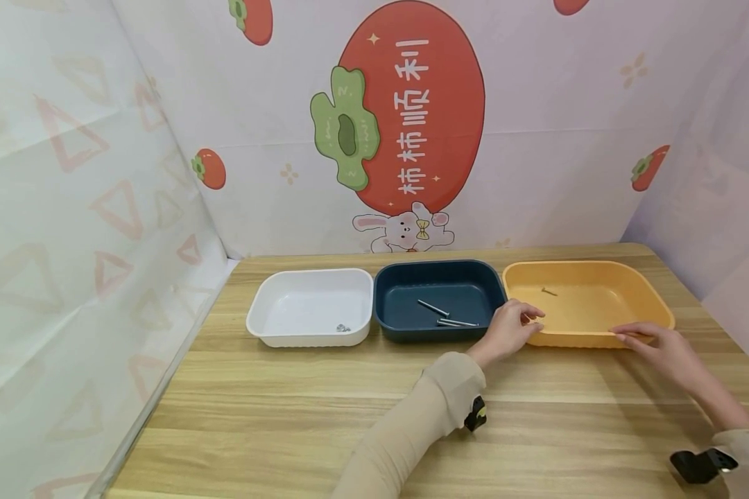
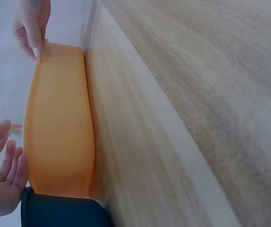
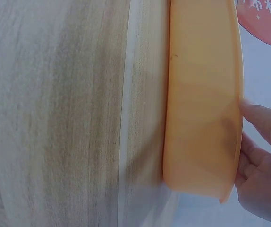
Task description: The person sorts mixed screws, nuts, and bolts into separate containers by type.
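Note:
In the head view my right hand (image 1: 661, 350) pinches the front rim of a yellow tray (image 1: 589, 339) near its right end. The right wrist view shows the thumb (image 3: 256, 113) over that rim, the other fingers partly hidden behind the tray wall. At the tray's front left corner is my left hand (image 1: 508, 334), fingers bent over the rim. A tiny light speck shows by its fingertips; I cannot tell whether they hold it. Inside the yellow tray lies a small screw (image 1: 549, 292).
A dark blue tray (image 1: 383, 326) with several long bolts (image 1: 433, 308) stands left of the yellow one. Further left, a white tray (image 1: 312, 340) contains small metal pieces (image 1: 343, 328). All three stand in a row on a wooden table (image 1: 256, 409), before a printed backdrop (image 1: 537, 187).

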Demonstrator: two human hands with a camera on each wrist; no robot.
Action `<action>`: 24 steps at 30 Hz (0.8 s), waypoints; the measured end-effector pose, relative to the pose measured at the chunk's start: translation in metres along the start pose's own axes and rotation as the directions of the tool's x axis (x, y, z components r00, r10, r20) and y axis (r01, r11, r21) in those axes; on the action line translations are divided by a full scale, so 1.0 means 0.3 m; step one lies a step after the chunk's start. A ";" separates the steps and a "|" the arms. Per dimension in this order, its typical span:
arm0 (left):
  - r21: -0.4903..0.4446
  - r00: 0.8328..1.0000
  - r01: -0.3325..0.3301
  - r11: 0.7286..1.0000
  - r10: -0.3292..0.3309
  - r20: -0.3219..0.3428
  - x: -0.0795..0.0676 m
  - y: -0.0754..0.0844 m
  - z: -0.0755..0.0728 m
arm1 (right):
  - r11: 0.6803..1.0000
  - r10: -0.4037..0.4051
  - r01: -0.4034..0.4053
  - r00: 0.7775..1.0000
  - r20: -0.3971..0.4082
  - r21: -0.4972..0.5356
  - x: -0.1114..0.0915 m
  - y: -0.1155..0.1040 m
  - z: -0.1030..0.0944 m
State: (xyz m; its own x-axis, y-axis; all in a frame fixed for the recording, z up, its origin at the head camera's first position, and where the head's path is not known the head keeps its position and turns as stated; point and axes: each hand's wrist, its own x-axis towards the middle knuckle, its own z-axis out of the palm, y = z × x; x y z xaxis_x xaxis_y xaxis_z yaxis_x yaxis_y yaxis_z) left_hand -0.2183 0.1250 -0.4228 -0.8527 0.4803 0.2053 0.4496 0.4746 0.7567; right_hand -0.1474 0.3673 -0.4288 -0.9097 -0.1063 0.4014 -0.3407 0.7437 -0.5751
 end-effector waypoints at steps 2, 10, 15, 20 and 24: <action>-0.005 1.000 -0.005 1.000 0.005 0.022 0.001 -0.001 -0.007 | 1.000 0.000 0.000 1.000 -0.001 0.001 0.000 -0.001 0.000; -0.046 0.995 -0.065 0.997 0.068 0.071 -0.024 -0.024 -0.056 | 1.000 -0.004 0.004 1.000 -0.008 0.007 0.004 0.001 0.000; -0.050 0.987 -0.100 0.994 0.105 0.121 -0.046 -0.040 -0.089 | 1.000 -0.005 0.005 1.000 -0.012 0.010 0.005 0.001 -0.001; -0.075 0.975 -0.096 0.993 0.109 0.196 -0.066 -0.051 -0.119 | 1.000 -0.001 0.001 1.000 -0.007 0.004 0.004 0.002 0.000; -0.114 0.961 -0.075 0.991 0.102 0.257 -0.083 -0.058 -0.138 | 1.000 0.001 -0.001 1.000 -0.007 0.004 0.003 0.001 0.002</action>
State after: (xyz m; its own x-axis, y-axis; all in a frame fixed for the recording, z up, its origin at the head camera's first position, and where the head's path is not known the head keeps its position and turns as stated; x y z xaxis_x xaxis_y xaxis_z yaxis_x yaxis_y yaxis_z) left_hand -0.2158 0.0744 -0.4153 -0.7050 0.6998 0.1148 0.4786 0.3501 0.8052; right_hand -0.1483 0.3670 -0.4291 -0.9082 -0.1011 0.4062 -0.3410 0.7414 -0.5779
